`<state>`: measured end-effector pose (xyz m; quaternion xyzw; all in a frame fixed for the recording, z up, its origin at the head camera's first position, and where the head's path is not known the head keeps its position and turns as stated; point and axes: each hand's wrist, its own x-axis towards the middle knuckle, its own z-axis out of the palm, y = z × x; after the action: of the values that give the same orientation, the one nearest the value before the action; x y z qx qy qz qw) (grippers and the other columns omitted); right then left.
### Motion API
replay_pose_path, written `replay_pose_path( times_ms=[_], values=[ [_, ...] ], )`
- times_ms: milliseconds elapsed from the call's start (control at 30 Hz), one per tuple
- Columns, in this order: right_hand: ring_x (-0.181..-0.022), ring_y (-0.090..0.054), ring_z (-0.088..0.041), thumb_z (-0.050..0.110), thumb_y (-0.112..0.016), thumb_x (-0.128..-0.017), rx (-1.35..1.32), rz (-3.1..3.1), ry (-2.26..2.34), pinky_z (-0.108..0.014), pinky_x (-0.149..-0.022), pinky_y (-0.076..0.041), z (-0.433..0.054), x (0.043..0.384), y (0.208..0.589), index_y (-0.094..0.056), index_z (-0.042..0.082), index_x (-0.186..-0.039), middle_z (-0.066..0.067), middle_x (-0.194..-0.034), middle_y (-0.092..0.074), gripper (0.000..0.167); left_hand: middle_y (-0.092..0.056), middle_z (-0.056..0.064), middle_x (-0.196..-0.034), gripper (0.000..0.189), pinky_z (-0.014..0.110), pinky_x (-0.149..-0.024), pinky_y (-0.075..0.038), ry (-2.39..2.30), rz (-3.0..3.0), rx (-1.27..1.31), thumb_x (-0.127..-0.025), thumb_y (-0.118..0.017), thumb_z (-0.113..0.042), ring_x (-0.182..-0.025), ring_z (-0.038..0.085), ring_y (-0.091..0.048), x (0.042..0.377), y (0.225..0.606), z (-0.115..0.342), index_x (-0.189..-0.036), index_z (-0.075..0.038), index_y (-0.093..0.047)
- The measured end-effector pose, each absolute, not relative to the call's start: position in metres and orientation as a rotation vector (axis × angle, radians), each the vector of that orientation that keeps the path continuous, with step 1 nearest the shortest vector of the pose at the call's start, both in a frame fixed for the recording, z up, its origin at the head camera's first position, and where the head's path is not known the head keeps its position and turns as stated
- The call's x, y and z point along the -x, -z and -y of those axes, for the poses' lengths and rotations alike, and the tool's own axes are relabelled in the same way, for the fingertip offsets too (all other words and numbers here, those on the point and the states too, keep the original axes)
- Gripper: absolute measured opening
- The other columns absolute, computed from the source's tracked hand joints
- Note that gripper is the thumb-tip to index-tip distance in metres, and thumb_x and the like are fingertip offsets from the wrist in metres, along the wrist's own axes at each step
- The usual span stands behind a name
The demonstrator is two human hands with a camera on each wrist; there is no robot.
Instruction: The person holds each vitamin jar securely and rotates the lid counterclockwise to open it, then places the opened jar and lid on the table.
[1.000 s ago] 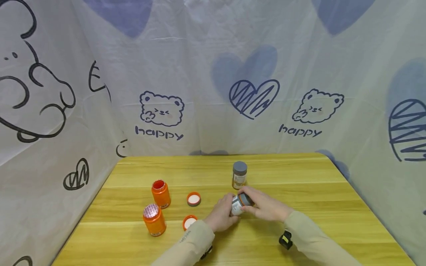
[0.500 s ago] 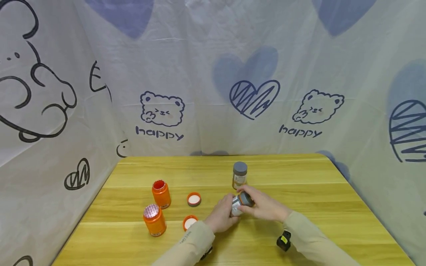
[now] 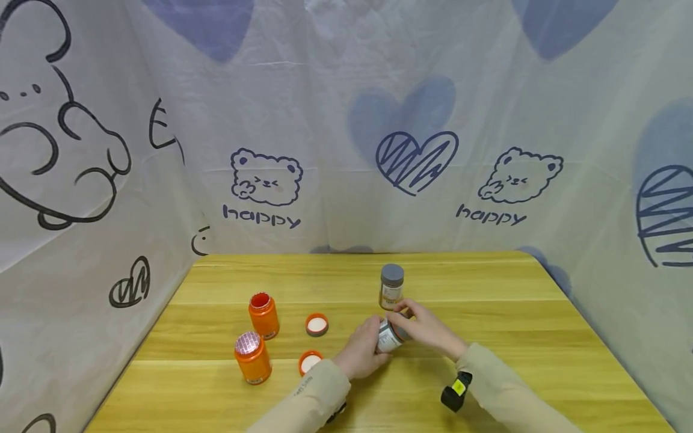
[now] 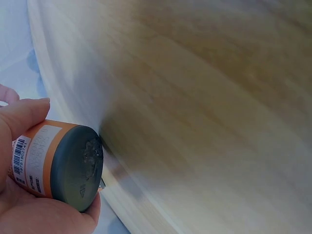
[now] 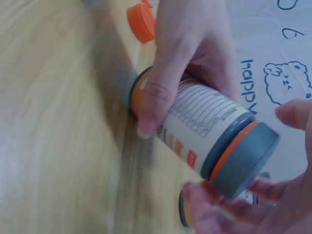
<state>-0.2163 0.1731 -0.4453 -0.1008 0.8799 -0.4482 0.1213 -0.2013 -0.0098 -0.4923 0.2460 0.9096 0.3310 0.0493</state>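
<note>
My left hand (image 3: 361, 350) grips a supplement bottle (image 5: 204, 109) round its white-and-orange label. It is tilted, its dark base (image 4: 78, 168) showing in the left wrist view. A grey screw cap (image 5: 247, 158) with an orange ring closes the other end. My right hand (image 3: 433, 334) is at that cap: in the right wrist view its fingertips (image 5: 214, 192) touch the underside, while the thumb (image 5: 292, 113) stands off it. Just behind, a similar bottle with a grey cap (image 3: 392, 274) stands upright.
To the left stand two orange bottles: one is uncapped (image 3: 263, 316), the other has a pinkish patterned top (image 3: 252, 361). Two loose caps, a far one (image 3: 316, 325) and a near one (image 3: 310, 362), lie with white liners up. A printed cloth (image 3: 335, 150) surrounds the wooden table (image 3: 487, 288).
My right hand has loosened from round the cap, its fingers lifting and its wrist turning. My left hand keeps the bottle in nearly the same place.
</note>
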Motion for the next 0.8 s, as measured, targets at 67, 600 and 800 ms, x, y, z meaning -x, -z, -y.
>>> replay_pose_path(
  times_ms=[67, 600, 800],
  values=[
    [-0.089, -0.061, -0.021, 0.043, -0.058, -0.099, 0.210, -2.561, 1.315, -0.038, -0.071, -0.057, -0.172, 0.216, 0.444, -0.058, 0.006, -0.116, -0.015, -0.108, -0.062, 0.041, -0.056, 0.006, -0.113, 0.054, 0.033, -0.085, -0.048, -1.013, -2.768, -0.741, -0.086, -0.078, -0.012, -0.100, 0.018, -0.055, 0.201, 0.491, 0.010, -0.128, -0.005, -0.044],
    [-0.066, -0.063, -0.020, 0.041, -0.061, -0.097, 0.162, -2.579, 1.187, -0.038, -0.061, -0.056, -0.171, 0.210, 0.437, -0.060, 0.003, -0.108, -0.012, -0.095, -0.065, 0.040, -0.056, 0.007, -0.115, 0.054, 0.034, -0.087, -0.049, -1.041, -2.765, -0.745, -0.086, -0.078, -0.010, -0.103, 0.020, -0.056, 0.200, 0.491, 0.009, -0.128, -0.006, -0.045],
    [-0.064, -0.062, -0.021, 0.040, -0.061, -0.097, 0.176, -2.570, 1.201, -0.037, -0.060, -0.056, -0.170, 0.210, 0.436, -0.060, 0.002, -0.108, -0.012, -0.092, -0.065, 0.040, -0.056, 0.007, -0.113, 0.051, 0.034, -0.086, -0.049, -1.033, -2.766, -0.753, -0.086, -0.078, -0.010, -0.101, 0.019, -0.056, 0.201, 0.492, 0.009, -0.126, -0.007, -0.046]
  ],
)
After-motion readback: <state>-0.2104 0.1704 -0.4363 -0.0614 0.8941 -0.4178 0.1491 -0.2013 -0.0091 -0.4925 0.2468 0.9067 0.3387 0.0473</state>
